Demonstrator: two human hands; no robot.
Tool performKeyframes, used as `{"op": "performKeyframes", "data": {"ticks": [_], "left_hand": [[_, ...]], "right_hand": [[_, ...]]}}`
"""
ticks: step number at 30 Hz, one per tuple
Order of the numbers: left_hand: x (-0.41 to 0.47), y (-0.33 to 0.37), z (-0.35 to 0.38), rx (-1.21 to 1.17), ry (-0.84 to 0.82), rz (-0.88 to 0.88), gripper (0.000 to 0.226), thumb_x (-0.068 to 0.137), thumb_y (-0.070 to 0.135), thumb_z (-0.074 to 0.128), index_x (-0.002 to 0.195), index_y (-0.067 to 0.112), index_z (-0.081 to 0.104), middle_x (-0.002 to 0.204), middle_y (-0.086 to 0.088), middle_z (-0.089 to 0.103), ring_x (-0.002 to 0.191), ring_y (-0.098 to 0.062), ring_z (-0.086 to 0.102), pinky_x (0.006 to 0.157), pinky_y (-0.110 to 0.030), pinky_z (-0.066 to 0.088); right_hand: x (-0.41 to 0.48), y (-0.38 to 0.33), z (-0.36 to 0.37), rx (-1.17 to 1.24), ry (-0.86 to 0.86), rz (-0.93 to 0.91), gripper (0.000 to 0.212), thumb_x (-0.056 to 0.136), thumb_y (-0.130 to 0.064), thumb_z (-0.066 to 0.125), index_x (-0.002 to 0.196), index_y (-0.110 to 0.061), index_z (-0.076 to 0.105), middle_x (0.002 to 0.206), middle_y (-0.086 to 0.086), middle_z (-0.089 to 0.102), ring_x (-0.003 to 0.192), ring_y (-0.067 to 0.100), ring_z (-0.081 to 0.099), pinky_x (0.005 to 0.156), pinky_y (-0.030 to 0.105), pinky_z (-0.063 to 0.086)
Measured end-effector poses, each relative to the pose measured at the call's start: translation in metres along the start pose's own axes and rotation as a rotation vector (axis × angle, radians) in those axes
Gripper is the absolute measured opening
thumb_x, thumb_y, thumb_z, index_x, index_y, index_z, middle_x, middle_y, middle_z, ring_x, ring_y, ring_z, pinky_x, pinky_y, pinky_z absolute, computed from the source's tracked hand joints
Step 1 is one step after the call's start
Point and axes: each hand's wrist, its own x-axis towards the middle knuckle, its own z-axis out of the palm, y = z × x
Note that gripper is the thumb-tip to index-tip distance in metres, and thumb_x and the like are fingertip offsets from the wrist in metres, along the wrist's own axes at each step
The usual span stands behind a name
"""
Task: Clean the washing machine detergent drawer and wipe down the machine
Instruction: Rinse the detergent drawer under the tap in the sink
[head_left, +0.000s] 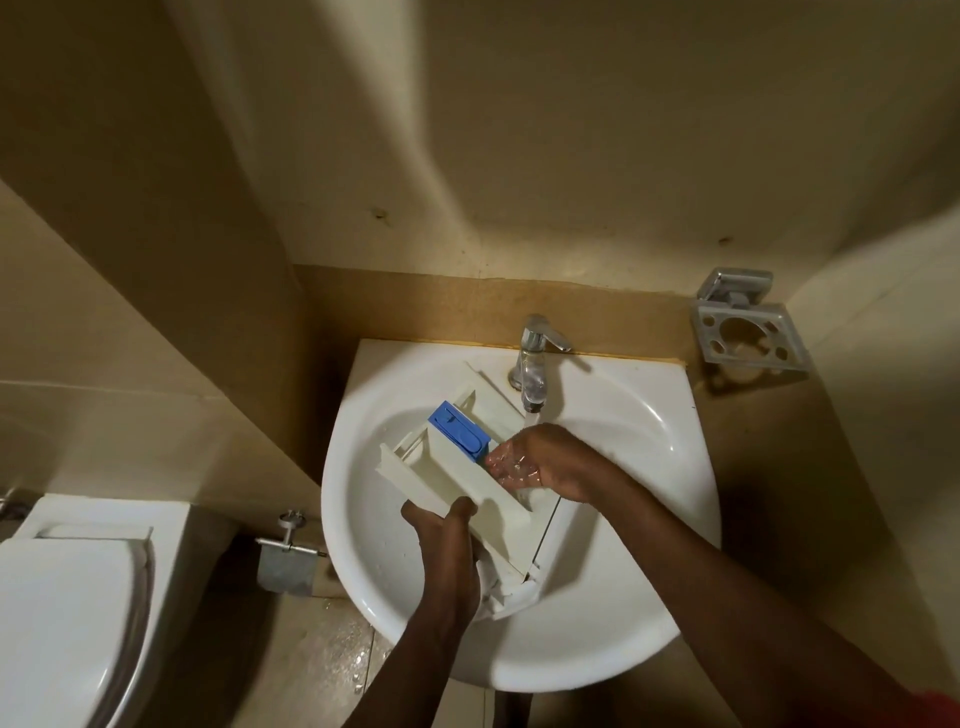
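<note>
A white detergent drawer (457, 478) with a blue insert (460, 428) lies tilted across the white sink (613, 613). My left hand (447, 545) grips the drawer's near left side, thumb curled over its edge. My right hand (540, 462) is cupped under the running water from the chrome tap (535, 358), right beside the blue insert, with wet fingers over the drawer's right compartment. Water pools in that palm. The drawer's front panel sits low near the sink's front.
A white toilet (72, 613) stands at the lower left. A metal paper holder (285, 556) is fixed left of the sink, and a metal toothbrush holder (748, 332) hangs on the wall at the right. Water drops speckle the floor tiles (332, 654).
</note>
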Motion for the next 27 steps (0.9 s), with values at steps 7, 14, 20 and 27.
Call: {"op": "performKeyframes", "data": {"ticks": [7,14,20,27], "left_hand": [[-0.003,0.003,0.001,0.041,0.023,0.028,0.059,0.078,0.010,0.063,0.126,0.025,0.032,0.122,-0.012,0.053,0.110,-0.035,0.057,0.093,-0.059,0.051],[-0.009,0.003,-0.001,0.075,-0.029,0.067,0.057,0.080,0.005,0.058,0.127,0.024,0.033,0.115,-0.008,0.054,0.099,-0.029,0.057,0.086,-0.050,0.054],[-0.006,0.014,-0.005,0.131,-0.040,0.091,0.064,0.071,0.016,0.061,0.126,0.026,0.030,0.116,-0.006,0.053,0.108,-0.030,0.056,0.092,-0.056,0.053],[-0.001,0.018,-0.007,0.169,-0.061,0.077,0.064,0.066,0.017,0.062,0.122,0.028,0.033,0.113,-0.006,0.055,0.107,-0.030,0.058,0.091,-0.056,0.053]], "right_hand": [[-0.005,0.031,0.006,-1.161,-0.052,-0.357,0.031,0.086,0.001,0.040,0.108,-0.012,0.057,0.093,0.008,0.060,0.085,0.027,0.060,0.066,0.031,0.047],[0.004,0.024,0.016,0.121,-0.169,0.031,0.046,0.089,-0.003,0.037,0.132,0.002,0.051,0.113,0.013,0.059,0.103,0.025,0.051,0.095,0.030,0.039],[-0.013,0.030,0.015,-0.766,-0.087,-0.316,0.062,0.085,0.004,0.036,0.135,-0.029,0.048,0.117,0.004,0.066,0.105,0.025,0.063,0.090,0.040,0.053],[-0.028,0.032,0.021,-0.956,-0.118,-0.392,0.084,0.084,0.008,0.040,0.154,-0.028,0.011,0.140,-0.013,0.040,0.110,0.023,0.054,0.074,0.022,0.041]]}}
